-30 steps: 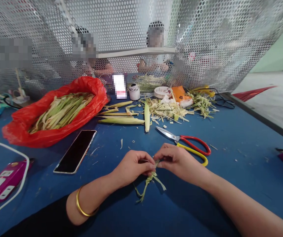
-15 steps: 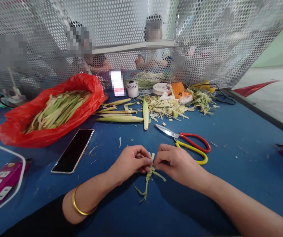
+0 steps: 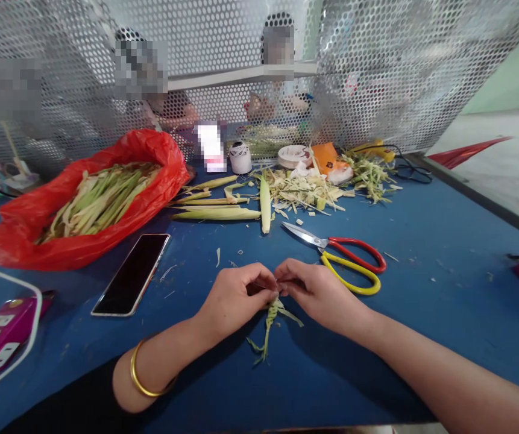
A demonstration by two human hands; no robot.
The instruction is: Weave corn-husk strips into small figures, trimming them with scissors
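My left hand (image 3: 234, 298) and my right hand (image 3: 314, 290) meet over the blue table (image 3: 422, 313), fingertips pinched together on the top of a small twisted piece of green husk strips (image 3: 269, 322). Its loose ends trail toward me on the table. A gold bangle (image 3: 141, 377) is on my left wrist. Scissors with one red and one yellow handle (image 3: 340, 256) lie just beyond my right hand, blades pointing left.
A black phone (image 3: 131, 274) lies left of my hands. A red plastic bag (image 3: 28, 232) holds husk strips. Long husks (image 3: 216, 213), trimmings (image 3: 302, 190), a thread spool (image 3: 240, 158) and a tape roll (image 3: 293, 155) sit farther back. People sit behind the perforated metal screen (image 3: 399, 72). A pink device (image 3: 1, 334) is at left.
My hands have closed together on the husk piece, thumbs and fingertips now touching. The view has shifted slightly; the objects on the table have not moved.
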